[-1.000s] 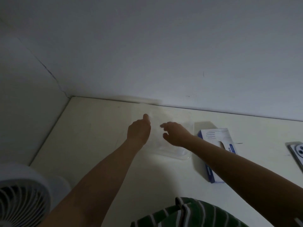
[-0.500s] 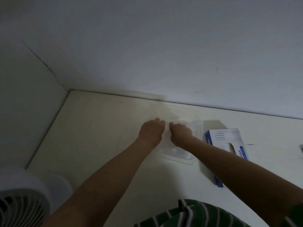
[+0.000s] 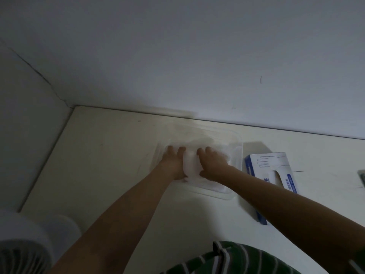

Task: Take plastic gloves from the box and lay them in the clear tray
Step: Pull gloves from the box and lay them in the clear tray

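Now gloves [image 3: 190,167] lie in the clear tray [image 3: 236,153]; left hand [image 3: 174,163] and right hand [image 3: 212,165] press them flat, wider apart than before.

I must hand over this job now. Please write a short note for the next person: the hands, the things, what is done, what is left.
Left hand: flat, presses on the gloves in the tray.
Right hand: the same, beside it.
Box: on the table, right of the tray, untouched.
Done: gloves lie in the tray.
Left: lift both hands; probably fetch more gloves from the box. How many it holds cannot be seen.
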{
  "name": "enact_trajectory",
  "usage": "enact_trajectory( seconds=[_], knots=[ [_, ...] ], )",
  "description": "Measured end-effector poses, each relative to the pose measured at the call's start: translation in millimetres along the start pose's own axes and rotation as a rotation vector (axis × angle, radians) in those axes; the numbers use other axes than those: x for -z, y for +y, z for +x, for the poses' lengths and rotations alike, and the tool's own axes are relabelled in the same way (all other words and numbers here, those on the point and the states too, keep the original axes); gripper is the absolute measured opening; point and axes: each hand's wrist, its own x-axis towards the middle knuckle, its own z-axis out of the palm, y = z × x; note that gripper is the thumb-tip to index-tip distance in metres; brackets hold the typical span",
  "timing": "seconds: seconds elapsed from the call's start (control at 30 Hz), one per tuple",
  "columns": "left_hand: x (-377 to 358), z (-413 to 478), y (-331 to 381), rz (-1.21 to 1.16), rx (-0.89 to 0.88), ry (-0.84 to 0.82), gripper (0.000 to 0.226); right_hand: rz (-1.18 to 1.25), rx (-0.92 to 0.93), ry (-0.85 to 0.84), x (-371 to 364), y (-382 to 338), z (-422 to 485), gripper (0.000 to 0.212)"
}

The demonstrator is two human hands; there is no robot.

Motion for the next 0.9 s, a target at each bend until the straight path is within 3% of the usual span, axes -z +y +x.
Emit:
enact_trajectory(
  seconds=[0.13,0.37,0.47,0.57,0.63,0.77,0.9],
  knots=[
    [1.1,-1.2,2.8,0.043,0.007,-0.02,0.122,-0.077,-0.025,-0.014,-10.5,2.1,-1.0,0.103],
    [3.6,-7.2,4.2,0.062,0.019,-0.025,0.115,-0.011,-0.029,-0.003,-12.7,1.2,-4.0,0.102],
    [14.6,-20.7,8.2,0.046,0.032,0.023,0.088,0.028,0.039,0.042,2.1,2.6,-18.0,0.082],
    [26.1,-38.0,20.5,0.046,0.038,0.295,0.042,0.195,0.154,0.285,28.0,8.5,-38.1,0.043],
    [30.8,-49.2,36.5,-0.02,0.001,0.495,0.025,0.333,0.174,0.459,44.6,21.3,-54.4,0.022],
    [38.4,-66.3,89.3,-0.202,-0.182,0.693,0.014,0.52,0.017,0.664,49.7,77.0,-83.3,0.014],
    [29.3,-78.7,151.9,-0.261,-0.45,0.666,0.012,0.444,-0.207,0.556,14.6,142.1,-112.6,0.014]
  ],
)
